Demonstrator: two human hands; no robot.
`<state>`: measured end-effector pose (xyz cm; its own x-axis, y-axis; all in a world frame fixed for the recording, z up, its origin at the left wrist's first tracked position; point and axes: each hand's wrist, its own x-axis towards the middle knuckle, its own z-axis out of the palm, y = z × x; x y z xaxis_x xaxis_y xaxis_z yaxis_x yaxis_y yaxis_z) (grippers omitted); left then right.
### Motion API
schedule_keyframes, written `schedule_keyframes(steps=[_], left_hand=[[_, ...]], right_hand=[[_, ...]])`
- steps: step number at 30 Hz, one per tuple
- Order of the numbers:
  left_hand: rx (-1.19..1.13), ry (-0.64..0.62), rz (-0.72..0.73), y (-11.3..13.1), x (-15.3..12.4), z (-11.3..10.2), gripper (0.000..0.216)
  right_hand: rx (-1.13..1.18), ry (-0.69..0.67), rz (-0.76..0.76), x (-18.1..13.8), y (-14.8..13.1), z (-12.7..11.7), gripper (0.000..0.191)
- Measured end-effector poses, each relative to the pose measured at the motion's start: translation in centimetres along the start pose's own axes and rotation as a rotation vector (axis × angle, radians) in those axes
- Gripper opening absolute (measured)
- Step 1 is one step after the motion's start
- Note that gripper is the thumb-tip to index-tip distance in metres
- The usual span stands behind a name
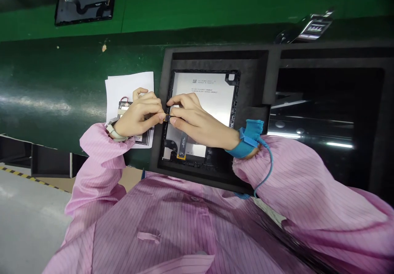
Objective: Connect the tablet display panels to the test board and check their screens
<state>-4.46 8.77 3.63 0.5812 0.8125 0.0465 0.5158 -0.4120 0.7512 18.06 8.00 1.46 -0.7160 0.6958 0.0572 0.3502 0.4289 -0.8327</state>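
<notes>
An opened tablet (212,93) with a white back panel lies in a black foam fixture (255,85). My left hand (138,116) and my right hand (197,120) meet at the tablet's left edge. Both are closed in a pinch on a small flex-cable connector (167,117). A black flex cable with an orange end (182,147) runs down the panel below my right hand. Under my left hand lies a small circuit part with red wires (123,103) on a white sheet (129,87). A blue wrist strap (249,138) with a cord is on my right wrist.
The fixture sits on a green conveyor belt (61,85). Another tablet shell (84,1) lies at the far left. A second dark fixture bay (329,114) is on the right, with a shiny metal part (314,28) behind it. The floor, with hazard tape (27,176), is at the lower left.
</notes>
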Motion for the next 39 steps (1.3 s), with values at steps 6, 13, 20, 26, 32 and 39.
schedule_keyframes(steps=[6,13,20,26,32,39], left_hand=[[-0.001,-0.001,0.017,-0.16,-0.1,-0.07,0.051],[-0.058,-0.01,-0.014,0.04,-0.01,-0.08,0.056],[-0.018,-0.028,0.028,-0.22,-0.09,-0.1,0.058],[0.078,0.008,0.049,-0.31,-0.31,0.2,0.056],[0.109,0.066,0.045,-0.56,-0.33,0.57,0.049],[0.07,0.112,0.069,-0.89,-0.26,0.6,0.045]], right_hand=[[0.014,0.0,0.006,0.02,-0.02,-0.05,0.03],[0.016,0.002,0.009,-0.04,-0.14,-0.12,0.028],[0.018,0.002,0.01,0.01,-0.14,-0.09,0.027],[0.023,-0.001,0.007,-0.03,-0.06,-0.03,0.028],[0.034,0.005,0.001,-0.08,-0.07,-0.08,0.027],[0.002,0.015,-0.007,-0.09,-0.07,0.04,0.026]])
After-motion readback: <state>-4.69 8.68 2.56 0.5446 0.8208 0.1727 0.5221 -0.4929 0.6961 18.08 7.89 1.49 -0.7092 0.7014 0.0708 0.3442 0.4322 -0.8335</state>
